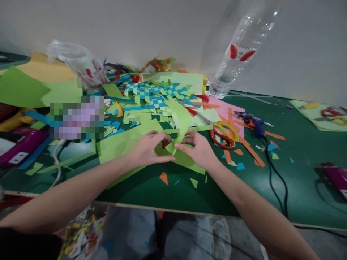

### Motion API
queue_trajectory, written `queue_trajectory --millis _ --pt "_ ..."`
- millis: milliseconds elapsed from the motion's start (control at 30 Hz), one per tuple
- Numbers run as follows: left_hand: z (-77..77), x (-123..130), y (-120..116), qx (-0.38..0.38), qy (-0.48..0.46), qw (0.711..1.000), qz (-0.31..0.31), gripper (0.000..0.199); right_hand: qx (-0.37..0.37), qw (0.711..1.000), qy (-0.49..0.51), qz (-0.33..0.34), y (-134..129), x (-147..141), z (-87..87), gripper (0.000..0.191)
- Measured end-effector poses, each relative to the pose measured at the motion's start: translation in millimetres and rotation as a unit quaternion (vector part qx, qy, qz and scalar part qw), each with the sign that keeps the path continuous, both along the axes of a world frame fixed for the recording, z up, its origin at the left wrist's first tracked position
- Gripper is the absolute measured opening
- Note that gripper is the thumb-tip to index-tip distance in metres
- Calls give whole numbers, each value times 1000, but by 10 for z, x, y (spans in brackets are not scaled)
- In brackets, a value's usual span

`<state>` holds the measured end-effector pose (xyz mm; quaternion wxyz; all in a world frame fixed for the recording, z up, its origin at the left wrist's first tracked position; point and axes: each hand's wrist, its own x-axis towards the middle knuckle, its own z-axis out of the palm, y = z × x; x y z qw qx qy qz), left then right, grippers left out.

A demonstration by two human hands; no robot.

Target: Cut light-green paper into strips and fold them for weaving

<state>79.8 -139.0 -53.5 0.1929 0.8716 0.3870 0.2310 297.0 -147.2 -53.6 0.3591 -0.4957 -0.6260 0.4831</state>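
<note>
A light green paper strip (184,117) curves upward between my two hands, its lower end bent or folded. My right hand (199,147) pinches the strip near that lower end, with the thumb in front. Curled around the left side of the fold, my left hand (151,147) holds it lightly at the fingertips; the thumb reaches to its lower edge, and the exact contact is partly hidden. Beneath the hands lies a green paper sheet (121,144). Just right of my right hand are scissors (223,135) with red and yellow handles.
Woven blue-and-green paper pieces (151,94) are heaped behind the hands. A clear plastic bottle (238,54) stands at the back. To the right lies a blue glue gun (257,126) with a black cord. Paper scraps litter the green table (303,187).
</note>
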Motion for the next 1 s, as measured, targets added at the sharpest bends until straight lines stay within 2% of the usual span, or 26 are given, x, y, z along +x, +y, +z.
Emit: queue_trajectory --millis 167,300,467,533,633,767,900,1000 --pt "-22 -13 6 45 -5 999 -21 38 -10 1000 -4 16 -5 -6 17 46" --pt "-33 -14 17 65 2 998 -19 23 -2 997 53 53 3 5 15 36" --pt "-72 -18 28 71 -7 997 -2 15 -12 996 76 39 1 11 -10 35" --pt "-74 -18 22 64 -11 998 2 17 -22 997 72 27 -1 13 -12 35" --pt "-53 -18 8 47 -14 999 7 30 -27 996 86 13 -3 11 -5 35" --pt "-22 -19 0 28 -16 999 24 41 -13 994 108 26 2 1 -25 37" --pt "-36 -10 10 74 -36 997 -3 26 12 995 95 27 11 -9 -63 34" --pt "-58 6 18 108 -57 992 -23 13 1 995 88 37 12 -14 -45 30"
